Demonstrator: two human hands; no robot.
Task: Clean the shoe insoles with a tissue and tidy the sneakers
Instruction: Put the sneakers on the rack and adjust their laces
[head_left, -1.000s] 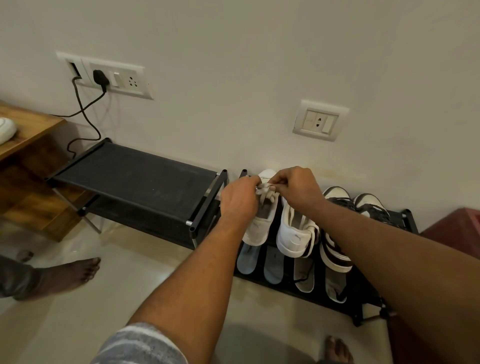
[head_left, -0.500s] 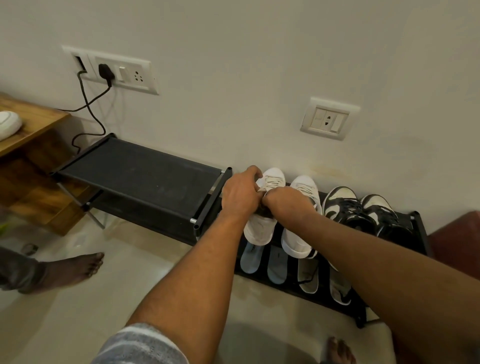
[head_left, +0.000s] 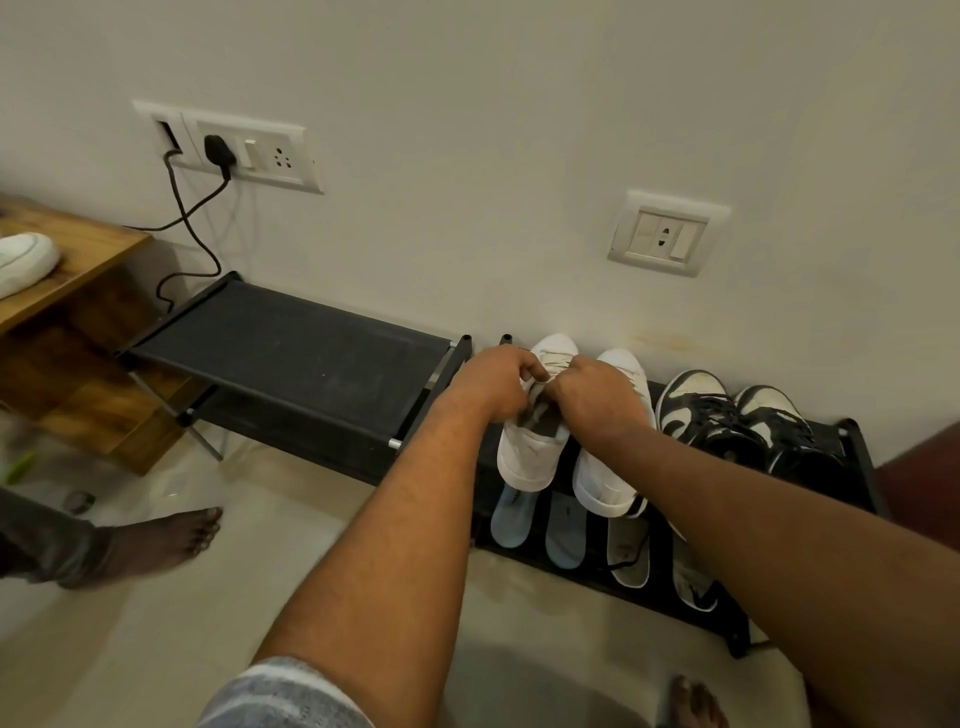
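Two white sneakers stand side by side on the top shelf of the right black shoe rack (head_left: 862, 457), toes to the wall. Over the left white sneaker (head_left: 524, 457), my left hand (head_left: 493, 382) and my right hand (head_left: 597, 397) both pinch its laces and tongue near the opening. The right white sneaker (head_left: 602, 478) is partly covered by my right wrist. Pale blue insoles (head_left: 511, 522) lie on the lower shelf under the sneakers. No tissue is visible.
A pair of black-and-white sneakers (head_left: 727, 415) sits right of the white pair. A second black rack (head_left: 291, 353) stands to the left with a bare top. A wooden table (head_left: 78, 260) holds another white shoe (head_left: 23, 260). Someone's bare foot (head_left: 156, 540) is on the floor, left.
My hands lowered from holding the laces up to working them down at the left sneaker's opening. The view shifted slightly, uncovering the toes of both white sneakers.
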